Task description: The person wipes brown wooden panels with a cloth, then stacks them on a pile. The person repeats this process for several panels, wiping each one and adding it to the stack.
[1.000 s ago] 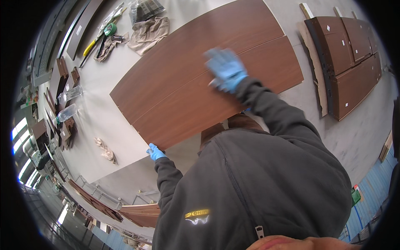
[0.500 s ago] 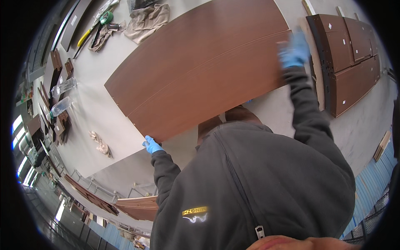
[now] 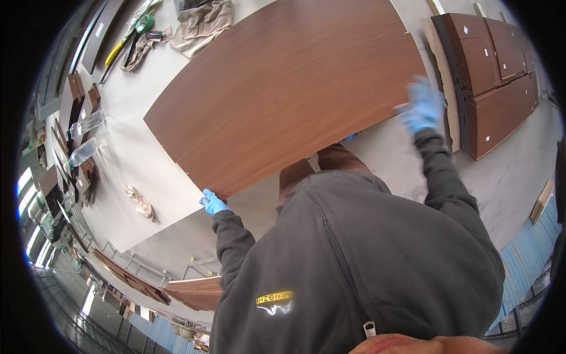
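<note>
Brown wood-grain panels [image 3: 283, 88] lie side by side on a white work table, with a thin seam running between them. At the near-left corner of the nearer panel, my left hand [image 3: 213, 202], in a blue glove, is closed round the edge. My right hand [image 3: 423, 107], also blue-gloved, is beside the panel's right end, blurred by motion. Its fingers look stretched out with the thumb apart, and nothing shows in it. Whether it touches the panel edge I cannot tell.
A stack of dark brown panels [image 3: 489, 82] stands at the right. Two clear bottles [image 3: 84, 151] and narrow brown boards lie at the left. A crumpled glove [image 3: 140, 203] rests on the white table [image 3: 132, 171]. Green tape [image 3: 144, 23] and a beige cloth [image 3: 202, 26] are at the far left.
My right hand has moved nearer to me, down along the panel's right end and slightly off its edge. The left hand stays at the near-left corner.
</note>
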The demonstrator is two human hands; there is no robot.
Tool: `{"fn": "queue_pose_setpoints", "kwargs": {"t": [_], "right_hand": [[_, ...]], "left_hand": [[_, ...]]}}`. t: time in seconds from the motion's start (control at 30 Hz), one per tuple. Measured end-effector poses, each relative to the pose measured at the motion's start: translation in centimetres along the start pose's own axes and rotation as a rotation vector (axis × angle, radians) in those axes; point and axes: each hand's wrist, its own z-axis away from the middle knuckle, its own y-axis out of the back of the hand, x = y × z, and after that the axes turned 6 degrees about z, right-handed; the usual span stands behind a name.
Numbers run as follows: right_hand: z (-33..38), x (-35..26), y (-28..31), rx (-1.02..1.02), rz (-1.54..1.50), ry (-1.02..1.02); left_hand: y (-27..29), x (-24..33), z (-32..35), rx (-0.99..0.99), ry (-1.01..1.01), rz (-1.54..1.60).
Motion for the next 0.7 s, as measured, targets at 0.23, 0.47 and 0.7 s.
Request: {"fn": "queue_pose_setpoints", "kwargs": {"t": [0.23, 0.47, 0.7], "right_hand": [[7.0, 20.7, -6.4, 0.145, 0.381, -0.445], [-5.0, 11.8, -13.3, -0.152, -0.585, -0.711], [-8.0, 8.3, -9.5, -0.213, -0.478, -0.861]], "left_hand": [[-0.4, 0.5, 0.8, 0.018, -0.048, -0.058], [-0.2, 1.7, 1.3, -0.02, 0.037, -0.047], [-0.6, 1.8, 2.2, 0.03, 0.04, -0.098]]}}
